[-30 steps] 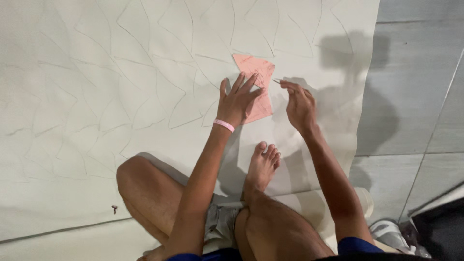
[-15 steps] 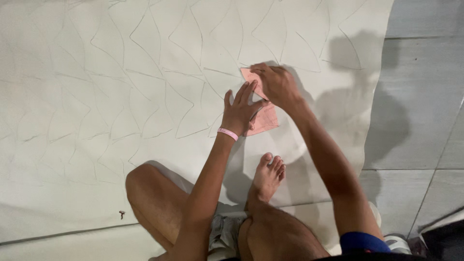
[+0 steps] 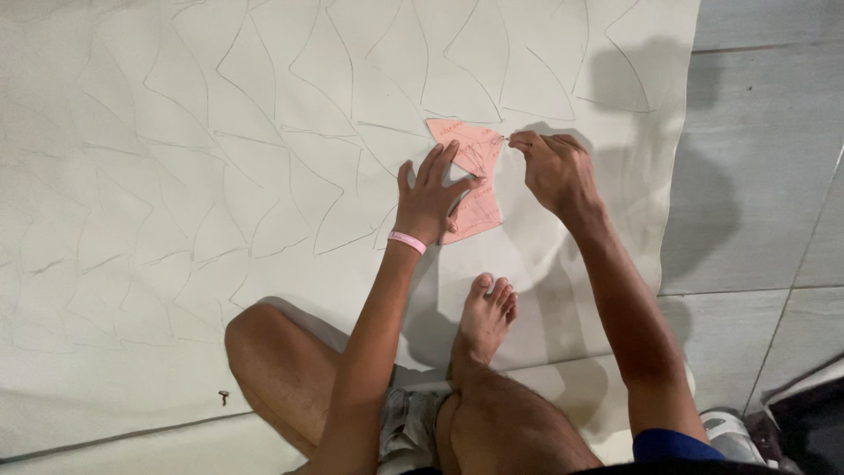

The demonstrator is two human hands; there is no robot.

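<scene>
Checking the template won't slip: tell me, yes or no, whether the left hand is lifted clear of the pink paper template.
No: the left hand lies spread flat on the pink paper template, pressing it onto the white sheet.

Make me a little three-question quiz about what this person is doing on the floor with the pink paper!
1. True or false: the left hand presses flat on the pink paper template.
2. What does the right hand pinch at the template's upper edge?
A. a thin pencil-like marker
B. scissors
C. a brush
3. Fill in: the large white sheet spread on the floor is covered with many drawn ____ of curved shapes.

Key: 1 true; 2 A; 3 outlines.
</scene>
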